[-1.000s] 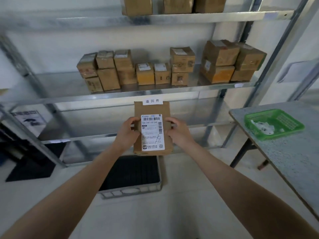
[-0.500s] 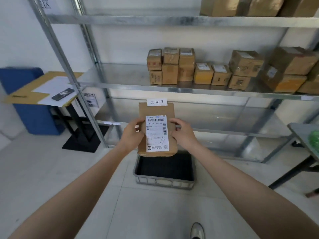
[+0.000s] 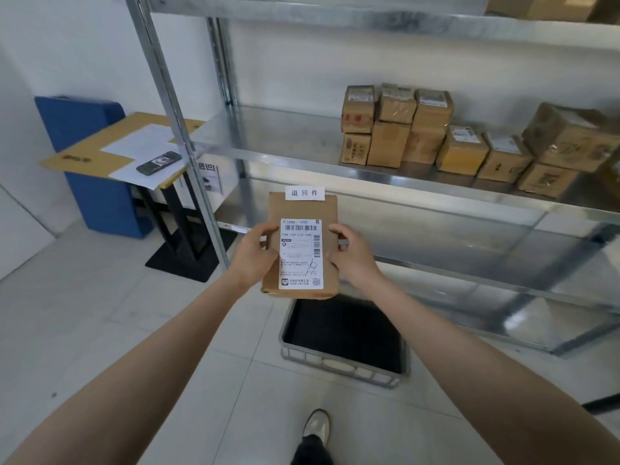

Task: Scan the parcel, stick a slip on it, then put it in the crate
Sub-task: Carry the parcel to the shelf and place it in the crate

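Observation:
I hold a flat brown parcel (image 3: 330,213) upright in front of me, above the crate. A white shipping label (image 3: 301,255) with barcodes covers its face, and a small white slip (image 3: 304,193) with three printed characters sticks at its top edge. My left hand (image 3: 252,255) grips the parcel's left side and my right hand (image 3: 352,255) grips its right side. The grey crate (image 3: 339,364) with a dark inside sits on the floor directly below the parcel, partly under the shelf.
A metal shelf rack (image 3: 302,152) stands ahead with several cardboard boxes (image 3: 396,125) on its middle level. At left, a black stand carries a cardboard top (image 3: 87,156) with paper and a handheld scanner (image 3: 158,163). A blue bin (image 3: 84,129) stands behind. My shoe (image 3: 315,426) shows below.
My view has swung left and I have stepped back: the green basket and table left the frame, the scanner stand came into view. Both hands keep the parcel upright over the crate.

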